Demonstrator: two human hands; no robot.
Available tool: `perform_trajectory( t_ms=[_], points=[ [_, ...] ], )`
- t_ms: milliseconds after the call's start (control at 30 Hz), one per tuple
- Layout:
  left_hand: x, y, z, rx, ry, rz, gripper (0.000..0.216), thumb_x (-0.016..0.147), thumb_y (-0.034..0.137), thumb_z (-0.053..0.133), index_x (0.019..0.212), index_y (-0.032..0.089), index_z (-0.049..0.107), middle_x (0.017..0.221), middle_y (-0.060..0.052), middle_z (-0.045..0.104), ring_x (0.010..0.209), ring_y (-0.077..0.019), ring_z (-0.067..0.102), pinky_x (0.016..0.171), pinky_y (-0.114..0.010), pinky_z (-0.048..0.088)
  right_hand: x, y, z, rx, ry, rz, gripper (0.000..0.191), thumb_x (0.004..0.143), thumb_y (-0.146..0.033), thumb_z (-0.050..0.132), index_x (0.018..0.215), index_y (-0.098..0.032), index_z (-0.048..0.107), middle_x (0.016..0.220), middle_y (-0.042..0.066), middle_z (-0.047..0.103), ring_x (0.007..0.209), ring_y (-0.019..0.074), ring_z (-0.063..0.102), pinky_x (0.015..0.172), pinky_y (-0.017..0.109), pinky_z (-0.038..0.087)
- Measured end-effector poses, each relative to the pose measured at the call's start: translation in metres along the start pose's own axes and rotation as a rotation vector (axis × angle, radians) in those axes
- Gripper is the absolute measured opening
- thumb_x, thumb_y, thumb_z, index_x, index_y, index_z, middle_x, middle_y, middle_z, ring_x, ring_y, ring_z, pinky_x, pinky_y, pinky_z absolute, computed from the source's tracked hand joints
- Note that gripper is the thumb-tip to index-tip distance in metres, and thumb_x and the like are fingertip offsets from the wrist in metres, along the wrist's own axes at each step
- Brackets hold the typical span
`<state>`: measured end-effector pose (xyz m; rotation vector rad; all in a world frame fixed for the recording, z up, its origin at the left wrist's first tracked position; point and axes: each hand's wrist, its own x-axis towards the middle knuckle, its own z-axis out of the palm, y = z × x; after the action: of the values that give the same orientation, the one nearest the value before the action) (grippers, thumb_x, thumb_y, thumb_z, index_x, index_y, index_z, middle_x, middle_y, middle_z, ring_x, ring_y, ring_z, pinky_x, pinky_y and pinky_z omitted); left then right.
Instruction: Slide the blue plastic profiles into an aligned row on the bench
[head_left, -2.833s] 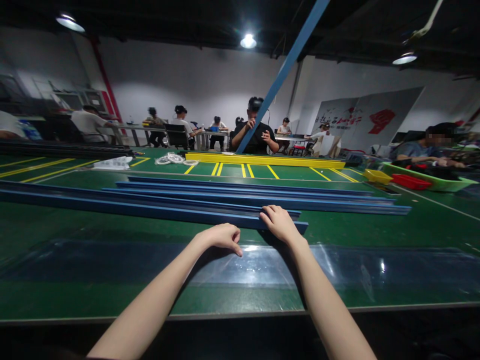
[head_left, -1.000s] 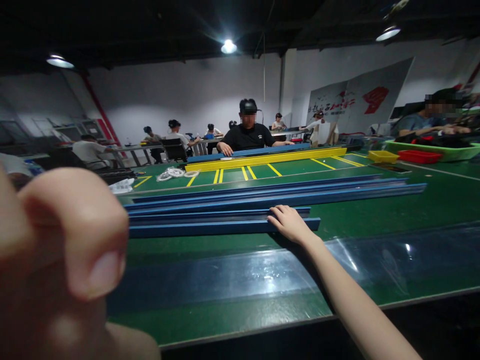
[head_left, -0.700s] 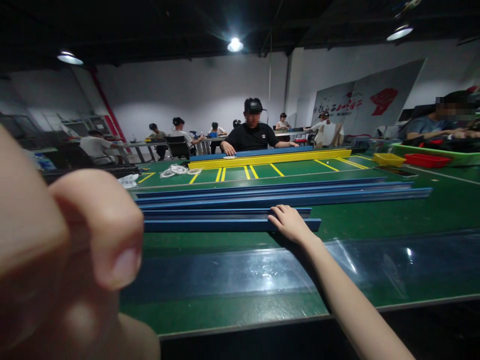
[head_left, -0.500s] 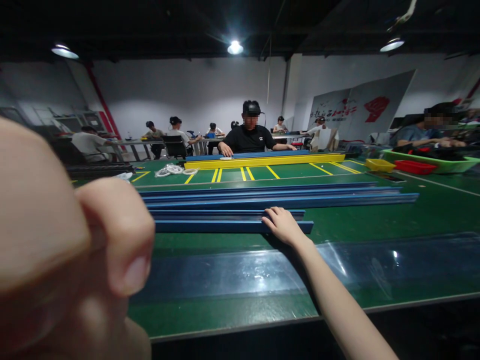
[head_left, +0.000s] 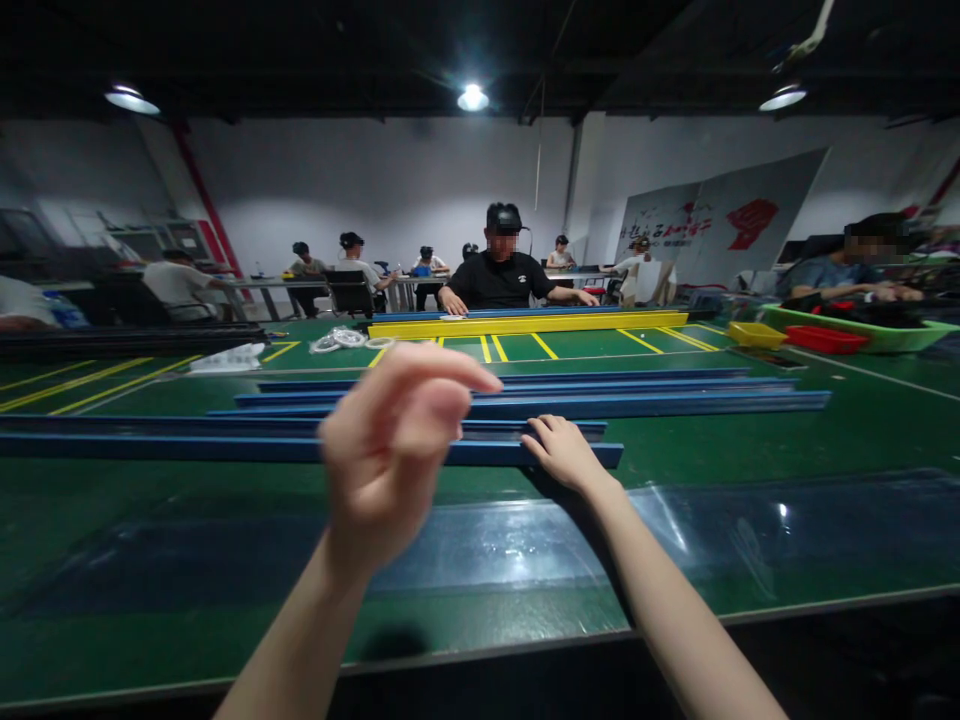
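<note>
My left hand (head_left: 394, 450) is raised in front of me over the table, its fingers curled in. No object shows in it, and it is slightly blurred. My right hand (head_left: 562, 450) grips the nearest long blue channel strip (head_left: 165, 447) close to its right end, with the fingers over its top. Just behind that one lie several more blue channel strips (head_left: 675, 402), side by side. In front of the strips a clear plastic sheet (head_left: 517, 545) lies flat and shiny along the green table (head_left: 750, 440).
Across the table a person in black (head_left: 502, 275) has both hands at a yellow strip (head_left: 525, 325). Coiled white cable (head_left: 341, 340) and a plastic bag (head_left: 229, 358) lie at left. Yellow (head_left: 756, 335), red (head_left: 825, 340) and green trays (head_left: 900, 335) stand at right.
My left hand has moved away from close to the camera, down and to the right over the blue strips. My right hand stays on the nearest strip.
</note>
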<state>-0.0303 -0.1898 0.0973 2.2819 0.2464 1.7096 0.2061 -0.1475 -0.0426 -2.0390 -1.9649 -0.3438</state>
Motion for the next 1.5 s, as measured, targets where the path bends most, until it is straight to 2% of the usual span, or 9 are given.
perform_trajectory(
  t_ms=[33,200,300,500,767,967,1167,1333,1500],
  points=[
    [0.001,-0.006,0.008,0.024,-0.152,-0.042,0.020,0.085,0.030,0.039,0.080,0.018,0.055,0.075,0.002,0.058,0.060,-0.0075,0.050,0.054,-0.020,0.041,0.000,0.000,0.000,0.001,-0.002,-0.001,0.043,0.086,-0.042,0.026,0.109,-0.017,0.052,0.111,0.011,0.053,0.101,0.0208,0.046,0.085,0.031,0.032],
    [-0.016,-0.059,0.049,0.402,-1.194,-0.367,0.022,0.069,0.038,0.061,0.079,0.019,0.058,0.074,0.000,0.060,0.069,-0.0146,0.054,0.055,-0.022,0.037,0.000,0.001,0.000,0.005,-0.005,-0.005,0.043,0.086,-0.042,0.026,0.112,-0.017,0.051,0.112,0.010,0.053,0.104,0.0205,0.044,0.086,0.031,0.031],
    [-0.039,-0.087,0.067,0.446,-1.364,-0.423,0.042,0.053,0.046,0.071,0.083,0.020,0.058,0.086,-0.002,0.059,0.078,-0.0185,0.055,0.056,-0.022,0.037,0.000,0.001,0.000,0.008,0.002,-0.009,0.043,0.086,-0.042,0.026,0.112,-0.017,0.051,0.112,0.010,0.053,0.104,0.0199,0.044,0.086,0.031,0.031],
    [-0.066,-0.112,0.077,0.412,-1.309,-0.470,0.050,0.047,0.048,0.072,0.085,0.020,0.054,0.086,-0.002,0.058,0.076,-0.0180,0.054,0.056,-0.022,0.036,-0.001,-0.002,-0.001,0.009,0.017,-0.011,0.042,0.086,-0.042,0.027,0.111,-0.017,0.051,0.110,0.010,0.054,0.104,0.0198,0.044,0.085,0.031,0.032],
    [-0.069,-0.118,0.078,0.359,-1.243,-0.547,0.046,0.045,0.047,0.073,0.079,0.021,0.056,0.078,0.001,0.059,0.069,-0.0151,0.053,0.053,-0.020,0.033,-0.001,0.000,0.002,0.004,0.025,-0.013,0.043,0.086,-0.042,0.027,0.113,-0.017,0.050,0.110,0.010,0.054,0.104,0.0197,0.044,0.086,0.031,0.031],
    [-0.069,-0.122,0.071,0.337,-1.160,-0.610,0.029,0.055,0.044,0.068,0.067,0.021,0.056,0.065,0.004,0.059,0.063,-0.0124,0.053,0.049,-0.020,0.030,-0.001,0.000,0.003,0.022,0.039,-0.005,0.043,0.086,-0.042,0.028,0.113,-0.016,0.050,0.113,0.011,0.052,0.106,0.0205,0.043,0.088,0.032,0.031],
    [-0.062,-0.124,0.063,0.657,-0.877,-0.399,0.022,0.066,0.041,0.064,0.071,0.021,0.055,0.074,0.002,0.060,0.073,-0.0150,0.054,0.058,-0.023,0.031,-0.003,-0.009,-0.009,0.122,0.159,-0.106,0.036,0.086,-0.036,0.031,0.107,-0.017,0.053,0.110,0.008,0.054,0.104,0.0173,0.043,0.088,0.030,0.029],
    [-0.064,-0.126,0.062,0.830,-0.662,-0.198,0.018,0.075,0.036,0.057,0.081,0.020,0.053,0.085,-0.003,0.059,0.084,-0.0189,0.050,0.073,-0.031,0.031,-0.005,-0.016,-0.014,0.152,0.111,-0.236,0.028,0.082,-0.030,0.040,0.103,-0.017,0.053,0.096,0.005,0.059,0.092,0.0167,0.046,0.081,0.028,0.030],
    [-0.069,-0.131,0.063,0.904,-0.528,-0.148,0.019,0.079,0.034,0.052,0.092,0.021,0.054,0.091,-0.006,0.056,0.090,-0.0215,0.046,0.083,-0.037,0.029,-0.003,-0.014,-0.008,0.069,0.080,-0.199,0.027,0.077,-0.013,0.038,0.099,-0.017,0.052,0.091,0.006,0.058,0.085,0.0172,0.045,0.074,0.028,0.028]
  ],
)
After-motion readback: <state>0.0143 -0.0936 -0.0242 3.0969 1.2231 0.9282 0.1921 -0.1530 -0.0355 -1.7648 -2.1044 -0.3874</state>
